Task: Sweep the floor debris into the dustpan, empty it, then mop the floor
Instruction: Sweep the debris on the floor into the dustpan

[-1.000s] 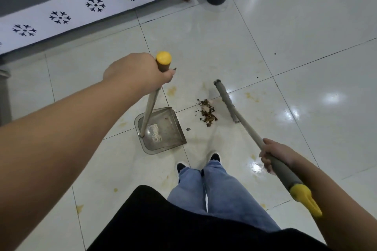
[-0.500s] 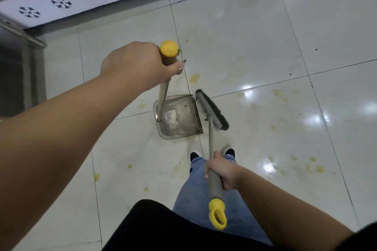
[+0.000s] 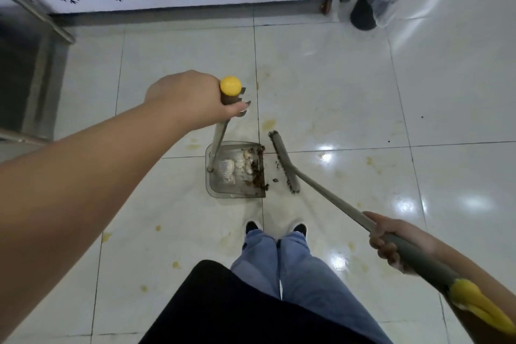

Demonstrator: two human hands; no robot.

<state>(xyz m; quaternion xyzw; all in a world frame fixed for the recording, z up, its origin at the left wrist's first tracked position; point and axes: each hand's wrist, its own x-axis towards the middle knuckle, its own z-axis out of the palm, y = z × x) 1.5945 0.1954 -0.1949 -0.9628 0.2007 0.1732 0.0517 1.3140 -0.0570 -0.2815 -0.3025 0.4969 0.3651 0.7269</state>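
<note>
A person stands on a stained, glossy white tile floor (image 3: 321,86), sweeping.
Left hand (image 3: 192,98) grips the clear grey plastic dustpan (image 3: 223,190) by its yellow-capped handle; right hand (image 3: 391,240) clasps the grey long-handled broom (image 3: 284,165) beside it; brown debris (image 3: 258,173) lies at the pan's lip.

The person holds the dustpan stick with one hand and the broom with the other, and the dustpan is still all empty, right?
Not quite. The left hand does hold the dustpan stick and the right hand holds the broom, but the dustpan is not empty. The head view shows brown debris and whitish bits inside it, near its open edge.
</note>
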